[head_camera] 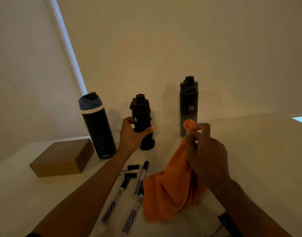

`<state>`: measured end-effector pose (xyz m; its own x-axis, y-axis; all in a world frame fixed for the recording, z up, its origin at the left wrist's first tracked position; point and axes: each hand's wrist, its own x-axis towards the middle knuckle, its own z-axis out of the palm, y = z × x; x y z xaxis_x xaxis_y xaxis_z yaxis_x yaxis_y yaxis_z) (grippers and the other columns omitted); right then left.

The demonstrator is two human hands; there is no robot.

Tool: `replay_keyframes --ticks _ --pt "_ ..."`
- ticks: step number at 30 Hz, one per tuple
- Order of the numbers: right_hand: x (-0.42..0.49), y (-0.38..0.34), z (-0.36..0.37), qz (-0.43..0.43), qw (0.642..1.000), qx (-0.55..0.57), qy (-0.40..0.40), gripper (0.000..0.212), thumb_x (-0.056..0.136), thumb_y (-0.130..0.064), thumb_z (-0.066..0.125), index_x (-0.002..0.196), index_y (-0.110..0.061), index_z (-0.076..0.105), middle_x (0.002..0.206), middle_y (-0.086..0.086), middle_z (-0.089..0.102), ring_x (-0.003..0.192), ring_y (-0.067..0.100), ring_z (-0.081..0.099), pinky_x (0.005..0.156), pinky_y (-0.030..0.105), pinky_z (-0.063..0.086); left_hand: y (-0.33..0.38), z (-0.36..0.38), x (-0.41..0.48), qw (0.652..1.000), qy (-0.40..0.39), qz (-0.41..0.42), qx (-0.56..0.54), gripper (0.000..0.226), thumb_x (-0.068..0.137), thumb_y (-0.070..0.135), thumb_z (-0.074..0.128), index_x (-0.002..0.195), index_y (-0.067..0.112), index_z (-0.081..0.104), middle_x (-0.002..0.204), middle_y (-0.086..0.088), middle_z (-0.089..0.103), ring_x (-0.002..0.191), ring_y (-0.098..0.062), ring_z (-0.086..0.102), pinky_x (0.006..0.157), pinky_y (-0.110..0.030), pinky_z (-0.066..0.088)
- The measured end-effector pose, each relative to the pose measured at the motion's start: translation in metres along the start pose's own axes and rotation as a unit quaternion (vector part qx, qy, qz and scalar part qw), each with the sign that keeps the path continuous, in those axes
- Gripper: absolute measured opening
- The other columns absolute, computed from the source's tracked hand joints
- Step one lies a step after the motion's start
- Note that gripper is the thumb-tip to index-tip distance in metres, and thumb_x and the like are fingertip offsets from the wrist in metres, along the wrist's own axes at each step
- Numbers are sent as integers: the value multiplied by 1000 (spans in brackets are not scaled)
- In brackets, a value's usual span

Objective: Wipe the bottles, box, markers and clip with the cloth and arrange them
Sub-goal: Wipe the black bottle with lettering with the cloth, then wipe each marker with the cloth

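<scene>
Presently at the bottle-wiping step, seemingly: left hand point(131, 134) curled round short black bottle point(141, 113), right hand point(205, 147) pinching orange cloth point(172, 189), hanging below that pinch, just right of the bottle grip. Next: bring cloth against bottle wall, holding steady.

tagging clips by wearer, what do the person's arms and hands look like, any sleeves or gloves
The left forearm and right forearm are bare, with no sleeves over them. The left hand and right hand wear no gloves, and no rings or watch show. A dark strap-like thing under the right forearm is too unclear to call worn.
</scene>
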<state>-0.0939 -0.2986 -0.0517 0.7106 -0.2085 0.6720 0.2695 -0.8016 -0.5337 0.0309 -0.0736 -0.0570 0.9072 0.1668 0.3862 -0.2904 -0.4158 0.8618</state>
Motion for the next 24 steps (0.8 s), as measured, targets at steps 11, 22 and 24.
replay_keyframes --ticks 11,22,24 --pt "-5 2 9 73 988 51 -128 32 104 -44 42 126 -25 56 105 -4 59 88 10 55 76 23 42 -24 -85 -78 984 -63 85 141 22 92 42 70 111 32 66 106 20 68 105 5 62 92 -20 50" --pt "-16 -1 34 290 834 387 -266 37 81 -44 74 112 -24 71 105 2 76 98 23 72 87 41 58 -57 -143 -106 921 -128 185 319 23 91 58 66 108 43 65 106 28 57 106 7 48 79 -15 38" --pt "-17 -3 39 299 845 368 -246 22 90 -32 71 112 -29 69 108 4 74 98 24 71 86 42 59 -59 -140 -103 915 -140 184 332 27 88 62 66 108 44 67 107 27 56 105 7 45 80 -14 37"
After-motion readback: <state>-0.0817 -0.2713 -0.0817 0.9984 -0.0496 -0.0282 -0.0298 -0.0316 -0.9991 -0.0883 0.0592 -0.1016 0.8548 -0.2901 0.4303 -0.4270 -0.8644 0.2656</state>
